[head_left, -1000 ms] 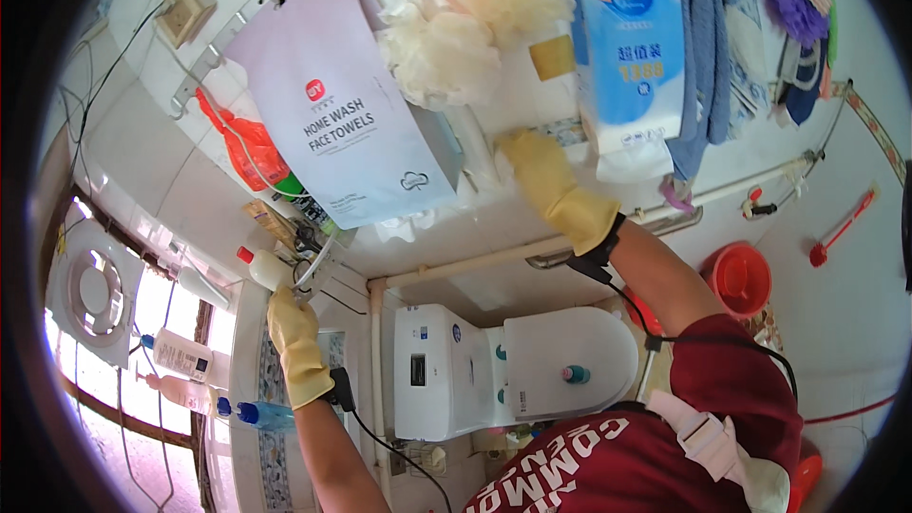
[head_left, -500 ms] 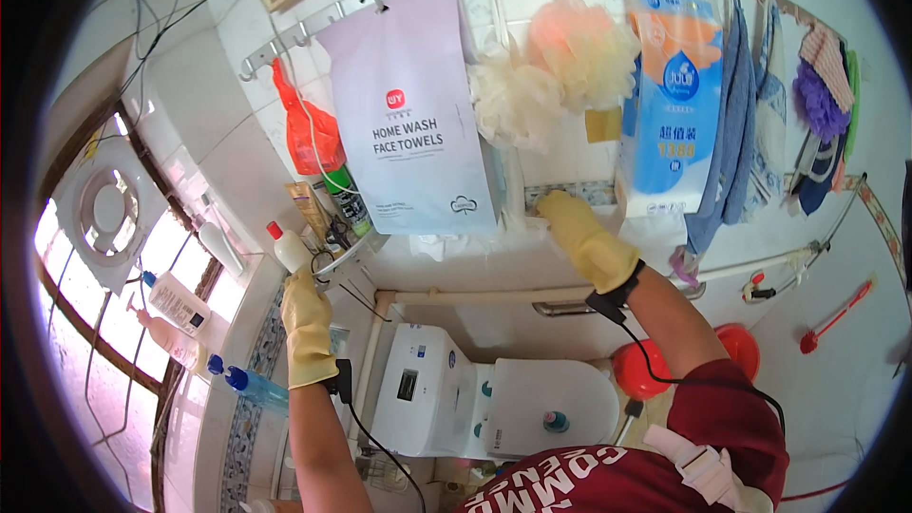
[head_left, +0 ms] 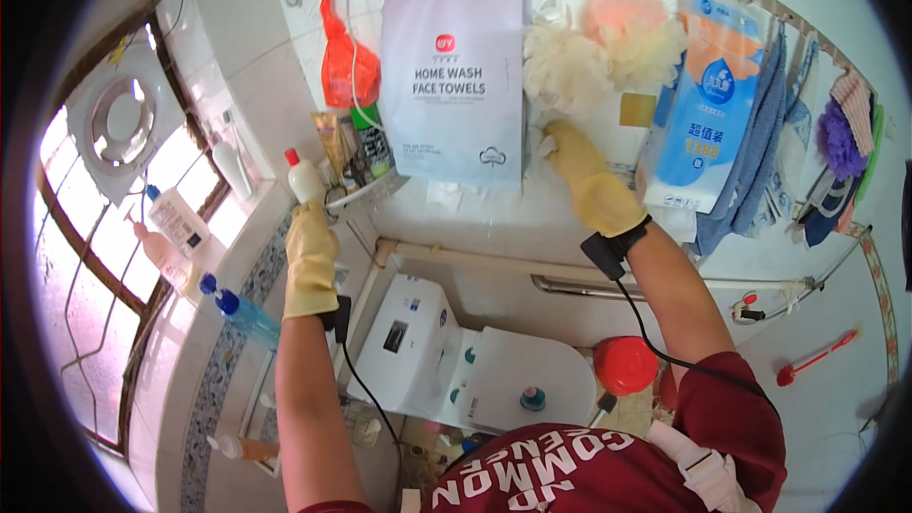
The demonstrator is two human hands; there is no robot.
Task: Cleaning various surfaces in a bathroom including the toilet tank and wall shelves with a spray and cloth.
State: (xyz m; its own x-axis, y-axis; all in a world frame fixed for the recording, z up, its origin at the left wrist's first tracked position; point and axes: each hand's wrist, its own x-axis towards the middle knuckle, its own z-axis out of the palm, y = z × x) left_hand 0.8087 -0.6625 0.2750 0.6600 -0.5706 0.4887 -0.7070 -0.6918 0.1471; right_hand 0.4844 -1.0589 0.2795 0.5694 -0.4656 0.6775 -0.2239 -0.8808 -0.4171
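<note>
The tiled wall (head_left: 484, 233) is seen behind both grips. Below and between them, a white toilet (head_left: 510, 358) is placed. The left forearm (head_left: 318, 408) is stretched away from the body, almost straight, and is aligned with the left grip (head_left: 312, 261). The right forearm (head_left: 673, 294) is slanted inward and away, and the right grip (head_left: 591, 180) is raised toward the wall, farther out than the left one. Between and above the grips, a large lilac pack (head_left: 456, 123) is hung; a blue-and-orange pack (head_left: 708, 123) is hung to the right of the right grip.

Both grips are covered by yellow gloves. The left grip is kept narrow, its fingers bunched and pointed away; whether anything is held cannot be told. The right grip is bent, with the fingertips gathered; a small pale patch (head_left: 548, 145) is shown there, but whether it is a held thing cannot be told. Above the right grip, bath puffs (head_left: 608, 43) are hung. Just beyond the left grip's fingertips, a white bottle (head_left: 305, 180) with a red cap is placed.
</note>
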